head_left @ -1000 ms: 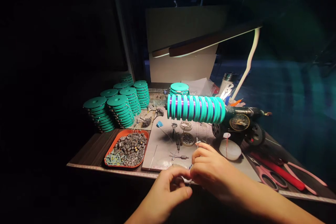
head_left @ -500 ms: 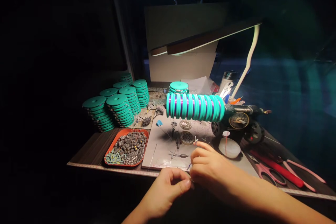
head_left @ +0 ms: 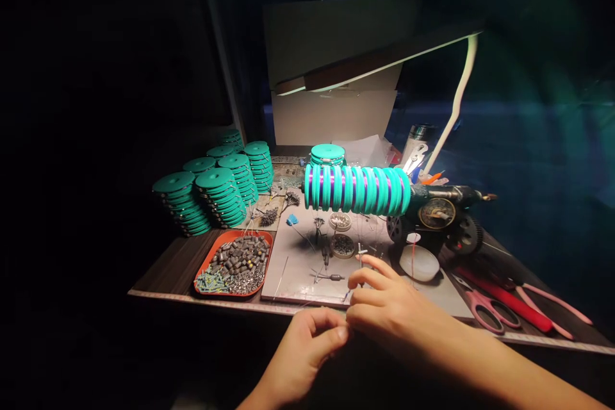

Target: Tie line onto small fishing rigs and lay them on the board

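My left hand (head_left: 310,347) is at the front edge of the table, thumb and forefinger pinched together. Whatever lies between those fingertips is too small to make out. Touching or almost touching them, my right hand (head_left: 384,302) has its lower fingers curled in and its forefinger raised; its thumb and its grip are hidden behind the hand. Just past the right fingertips lie a dark fishing sinker (head_left: 336,277) with thin wire pieces. Above both hands, a row of turquoise foam spools (head_left: 358,190) wound with purple line sits on the shaft of a winding machine (head_left: 437,213).
At left, an orange tray (head_left: 196,287) holds sinkers, small metal parts and greenish tubes; stacks of turquoise spools (head_left: 217,178) stand behind it. Round dishes (head_left: 341,221) of small parts and a white bowl (head_left: 419,264) sit mid-table. Scissors (head_left: 487,314) and pliers (head_left: 557,301) lie right. A lamp (head_left: 384,63) overhangs.
The view has tilted slightly, so the table things appear a little higher. My two hands stay together in nearly the same pose, with the right fingers a touch closer to the left fingertips.
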`<state>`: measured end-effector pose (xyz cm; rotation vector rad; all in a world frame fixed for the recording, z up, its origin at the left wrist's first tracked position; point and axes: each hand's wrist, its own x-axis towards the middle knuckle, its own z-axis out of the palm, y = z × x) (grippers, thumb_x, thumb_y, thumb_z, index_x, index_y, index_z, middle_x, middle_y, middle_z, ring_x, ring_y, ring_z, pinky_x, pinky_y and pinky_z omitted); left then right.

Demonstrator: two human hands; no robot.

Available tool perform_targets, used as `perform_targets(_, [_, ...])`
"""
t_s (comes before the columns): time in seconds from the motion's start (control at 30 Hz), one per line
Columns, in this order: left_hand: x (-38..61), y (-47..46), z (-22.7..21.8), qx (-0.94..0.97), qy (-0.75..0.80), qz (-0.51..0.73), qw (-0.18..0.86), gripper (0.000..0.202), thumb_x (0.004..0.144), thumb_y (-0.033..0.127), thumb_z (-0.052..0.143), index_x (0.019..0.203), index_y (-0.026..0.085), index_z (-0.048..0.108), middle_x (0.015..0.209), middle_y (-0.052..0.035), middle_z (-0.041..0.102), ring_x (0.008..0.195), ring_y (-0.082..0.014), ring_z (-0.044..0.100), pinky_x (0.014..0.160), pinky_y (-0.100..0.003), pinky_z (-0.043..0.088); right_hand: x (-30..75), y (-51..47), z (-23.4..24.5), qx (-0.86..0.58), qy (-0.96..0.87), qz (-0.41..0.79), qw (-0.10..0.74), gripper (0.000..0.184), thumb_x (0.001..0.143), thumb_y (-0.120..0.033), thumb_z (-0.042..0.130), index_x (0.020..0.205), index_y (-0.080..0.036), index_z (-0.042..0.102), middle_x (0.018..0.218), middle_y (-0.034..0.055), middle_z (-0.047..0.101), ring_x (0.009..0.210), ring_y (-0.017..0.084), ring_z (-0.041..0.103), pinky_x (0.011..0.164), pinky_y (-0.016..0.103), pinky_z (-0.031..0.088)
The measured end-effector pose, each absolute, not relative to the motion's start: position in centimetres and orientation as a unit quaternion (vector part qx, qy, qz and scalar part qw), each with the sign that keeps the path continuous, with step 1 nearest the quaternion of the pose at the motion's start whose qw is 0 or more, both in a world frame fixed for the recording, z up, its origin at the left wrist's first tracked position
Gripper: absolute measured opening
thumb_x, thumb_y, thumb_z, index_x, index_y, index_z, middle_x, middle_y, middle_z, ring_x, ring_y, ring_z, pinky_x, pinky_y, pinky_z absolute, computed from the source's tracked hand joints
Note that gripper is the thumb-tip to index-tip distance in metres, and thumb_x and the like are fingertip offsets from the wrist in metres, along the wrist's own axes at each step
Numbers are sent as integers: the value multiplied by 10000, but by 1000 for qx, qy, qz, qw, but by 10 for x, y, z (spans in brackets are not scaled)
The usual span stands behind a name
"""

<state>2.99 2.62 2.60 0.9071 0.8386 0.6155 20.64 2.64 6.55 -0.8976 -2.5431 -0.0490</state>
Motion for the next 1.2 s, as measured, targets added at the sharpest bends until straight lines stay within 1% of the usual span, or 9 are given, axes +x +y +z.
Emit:
perform_targets(0.17, [32, 15, 32, 375, 388, 325, 777, 258, 613, 359, 711, 607, 126, 600, 550, 32, 438, 516, -75, 312, 517, -206, 245, 210, 6, 61, -377, -847, -18, 374, 148, 873, -204, 448, 959, -188, 568, 984, 77, 605, 969, 211, 506, 880, 397, 368])
perform_targets(0.27, [33, 11, 37, 321, 381, 329, 802, 220, 594, 306, 726, 627, 112, 628, 638, -7, 510, 556, -79, 383, 548, -197, 294, 208, -11, 53, -466, -762, 174, 413, 125, 859, -201, 460, 888, -196, 581, 844, 44, 616, 802, 176, 566, 700, 288, 446])
perform_targets(0.37, [33, 8, 37, 289, 367, 327, 822, 218, 582, 288, 738, 626, 98, 642, 638, -13, 506, 556, -72, 390, 548, -186, 314, 199, -20, 43, -512, -651, 377, 415, 143, 826, -294, 515, 789, -197, 614, 759, 22, 627, 732, 176, 581, 674, 280, 451])
perform_targets(0.5, [33, 6, 29, 266, 352, 316, 840, 237, 581, 285, 749, 656, 83, 651, 629, -12, 497, 544, -61, 396, 549, -175, 329, 189, -16, 34, -468, -520, 550, 456, 196, 737, -355, 628, 863, -205, 644, 827, 24, 633, 814, 188, 573, 756, 304, 426])
perform_targets(0.63, [32, 6, 18, 238, 309, 281, 877, 252, 580, 294, 753, 665, 88, 634, 608, -2, 471, 529, -64, 410, 516, -178, 310, 185, -5, 32, -372, -430, 699, 434, 228, 671, -366, 696, 757, -167, 626, 640, -17, 575, 614, 125, 543, 604, 244, 406])
perform_targets(0.8, [30, 5, 20, 327, 342, 317, 822, 302, 603, 389, 722, 628, 113, 602, 543, 27, 442, 487, -65, 351, 472, -189, 254, 180, -3, 37, -443, -532, 568, 445, 252, 734, -390, 617, 659, -155, 562, 596, -25, 511, 574, 111, 455, 546, 227, 346])
perform_targets(0.97, [30, 4, 34, 488, 436, 366, 662, 332, 626, 446, 675, 610, 125, 592, 602, 9, 504, 615, -126, 411, 586, -231, 320, 176, -7, 42, -517, -656, 361, 414, 243, 813, -323, 474, 637, -167, 533, 613, -1, 510, 596, 144, 478, 561, 256, 346])
perform_targets(1.1, [30, 7, 33, 501, 439, 362, 652, 314, 621, 433, 671, 592, 131, 592, 589, 15, 500, 621, -135, 410, 605, -240, 319, 175, -8, 41, -516, -705, 290, 390, 224, 816, -274, 429, 660, -163, 545, 616, 23, 527, 589, 159, 500, 543, 265, 353])
perform_targets(1.2, [31, 8, 24, 443, 427, 358, 703, 279, 614, 391, 692, 593, 134, 588, 562, 33, 467, 572, -108, 374, 557, -222, 295, 174, -7, 41, -532, -682, 312, 393, 235, 805, -301, 449, 643, -165, 553, 611, 21, 530, 589, 161, 499, 552, 270, 355])
